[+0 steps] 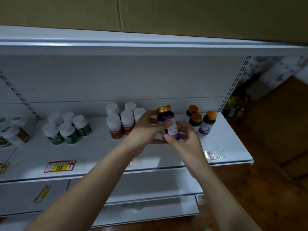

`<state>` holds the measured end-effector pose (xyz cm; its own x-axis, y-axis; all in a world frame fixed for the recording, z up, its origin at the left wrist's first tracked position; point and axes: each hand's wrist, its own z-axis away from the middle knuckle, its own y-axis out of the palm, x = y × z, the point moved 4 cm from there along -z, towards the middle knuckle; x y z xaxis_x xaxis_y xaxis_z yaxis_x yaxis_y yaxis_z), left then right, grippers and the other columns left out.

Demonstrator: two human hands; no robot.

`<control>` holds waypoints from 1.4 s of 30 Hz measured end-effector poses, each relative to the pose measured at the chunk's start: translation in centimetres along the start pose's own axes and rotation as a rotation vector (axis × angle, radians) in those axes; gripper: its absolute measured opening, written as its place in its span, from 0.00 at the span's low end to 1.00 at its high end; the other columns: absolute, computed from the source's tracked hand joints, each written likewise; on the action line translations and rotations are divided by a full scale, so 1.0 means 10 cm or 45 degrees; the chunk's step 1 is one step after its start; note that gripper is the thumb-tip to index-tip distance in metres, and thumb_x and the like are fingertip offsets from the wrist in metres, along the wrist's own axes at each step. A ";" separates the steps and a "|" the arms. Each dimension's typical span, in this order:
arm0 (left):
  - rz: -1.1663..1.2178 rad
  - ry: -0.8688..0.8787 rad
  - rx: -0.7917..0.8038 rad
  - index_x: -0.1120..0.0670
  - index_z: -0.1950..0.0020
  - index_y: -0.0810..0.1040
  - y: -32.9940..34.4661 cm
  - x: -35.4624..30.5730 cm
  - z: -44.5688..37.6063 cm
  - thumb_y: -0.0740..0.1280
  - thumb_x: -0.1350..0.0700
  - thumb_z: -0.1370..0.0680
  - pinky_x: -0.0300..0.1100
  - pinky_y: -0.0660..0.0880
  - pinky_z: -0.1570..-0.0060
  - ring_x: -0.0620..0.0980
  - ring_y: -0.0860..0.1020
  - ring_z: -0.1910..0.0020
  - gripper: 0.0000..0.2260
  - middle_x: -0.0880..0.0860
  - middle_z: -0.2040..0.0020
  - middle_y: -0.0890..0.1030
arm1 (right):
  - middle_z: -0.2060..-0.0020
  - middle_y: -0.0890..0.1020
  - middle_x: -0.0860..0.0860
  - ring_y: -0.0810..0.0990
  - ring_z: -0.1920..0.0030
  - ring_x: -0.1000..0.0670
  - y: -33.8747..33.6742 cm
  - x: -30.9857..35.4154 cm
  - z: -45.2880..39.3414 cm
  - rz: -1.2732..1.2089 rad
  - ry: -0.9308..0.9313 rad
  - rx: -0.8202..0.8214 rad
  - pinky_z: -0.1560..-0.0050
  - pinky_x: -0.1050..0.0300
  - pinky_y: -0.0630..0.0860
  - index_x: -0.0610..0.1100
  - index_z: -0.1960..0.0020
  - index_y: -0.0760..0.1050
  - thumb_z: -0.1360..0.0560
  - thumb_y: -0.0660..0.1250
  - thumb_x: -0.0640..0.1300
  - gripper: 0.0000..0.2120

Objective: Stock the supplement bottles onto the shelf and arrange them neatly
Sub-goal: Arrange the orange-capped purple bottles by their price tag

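Currently held: 1 purple bottle [167, 124], orange cap, above white shelf [103, 150].
Left hand [146, 130] and right hand [185, 139] both grip it; label blurred, base hidden by fingers.

Dim, flat indoor light from above and in front of the white shelf [100, 152]; cool grey cast on its back panel. Soft shadows behind the bottles and beneath the shelf's front lip. Faint glare along the rail above the shelf. Strong wide-angle bending of the shelf's edges toward both sides. Slight softness throughout; floor right of the shelf dark, murky.
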<state>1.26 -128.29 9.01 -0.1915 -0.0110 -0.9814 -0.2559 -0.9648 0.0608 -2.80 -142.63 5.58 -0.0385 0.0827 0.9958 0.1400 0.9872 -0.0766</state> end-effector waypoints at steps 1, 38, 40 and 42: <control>0.034 -0.009 -0.012 0.55 0.35 0.72 0.00 0.00 0.01 0.73 0.55 0.23 0.57 0.83 0.50 0.55 0.83 0.45 0.19 0.58 0.41 0.81 | 0.43 0.82 0.54 0.80 0.41 0.54 0.00 0.00 -0.01 -0.065 0.031 0.042 0.38 0.54 0.76 0.51 0.36 0.74 0.24 0.72 0.45 0.17; 0.038 -0.059 0.086 0.52 0.33 0.77 0.93 -0.03 -0.35 0.71 0.51 0.24 0.61 0.80 0.45 0.54 0.80 0.38 0.20 0.53 0.38 0.81 | 0.49 0.84 0.58 0.82 0.46 0.55 -1.10 0.10 -0.54 -0.019 0.002 0.413 0.47 0.59 0.81 0.58 0.41 0.78 0.23 0.69 0.41 0.15; 0.004 0.002 0.116 0.51 0.33 0.77 0.91 -0.07 -0.34 0.74 0.54 0.25 0.60 0.80 0.44 0.54 0.80 0.37 0.20 0.51 0.36 0.80 | 0.46 0.83 0.56 0.81 0.44 0.57 -1.15 0.14 -0.56 0.066 -0.047 0.434 0.43 0.58 0.78 0.57 0.39 0.77 0.24 0.71 0.41 0.18; -0.085 0.114 0.154 0.51 0.33 0.76 0.92 -0.14 -0.33 0.75 0.58 0.28 0.55 0.78 0.39 0.51 0.79 0.36 0.24 0.51 0.36 0.80 | 0.45 0.82 0.54 0.80 0.44 0.58 -1.21 0.22 -0.58 0.084 -0.121 0.432 0.44 0.63 0.76 0.55 0.39 0.76 0.28 0.75 0.37 0.22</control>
<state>2.30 -137.98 10.37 -0.0860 0.0235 -0.9960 -0.3785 -0.9255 0.0108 1.19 -155.19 8.94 -0.1345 0.1442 0.9804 -0.1908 0.9671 -0.1684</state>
